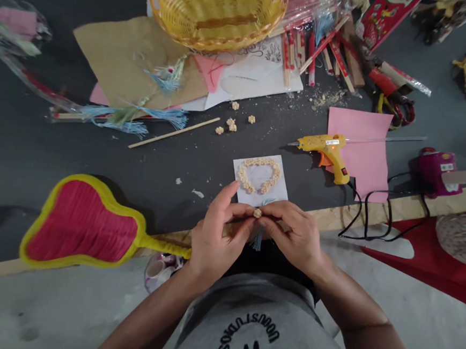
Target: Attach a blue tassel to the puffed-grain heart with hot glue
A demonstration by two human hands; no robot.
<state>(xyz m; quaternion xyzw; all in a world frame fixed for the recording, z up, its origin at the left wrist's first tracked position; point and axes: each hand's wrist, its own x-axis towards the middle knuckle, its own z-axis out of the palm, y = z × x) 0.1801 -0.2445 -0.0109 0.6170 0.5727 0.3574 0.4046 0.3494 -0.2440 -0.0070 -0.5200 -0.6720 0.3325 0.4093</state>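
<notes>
A small beige flower-like cluster [257, 213] is pinched between the fingertips of my left hand [221, 230] and my right hand [296, 234], at the table's front edge. My left index finger sticks up, apart from the pinch. Blue tassel threads [257, 240] hang just below the fingers; what they are fixed to is hidden. Just beyond my hands lies a white card [254, 200] bearing an open ring of beige clusters [271, 185]. Several loose beige clusters [231, 124] lie farther back, near a thin wooden stick [174, 133].
A yellow glue gun [327, 148] rests partly on pink paper [364, 177] at right, its black cable [358, 219] looping over the edge. The red-and-yellow fan [86, 222] lies at left. Behind are a yellow basket [215, 38], brown paper [121, 53], red-wrapped sticks [323, 47] and blue tassels [132, 117].
</notes>
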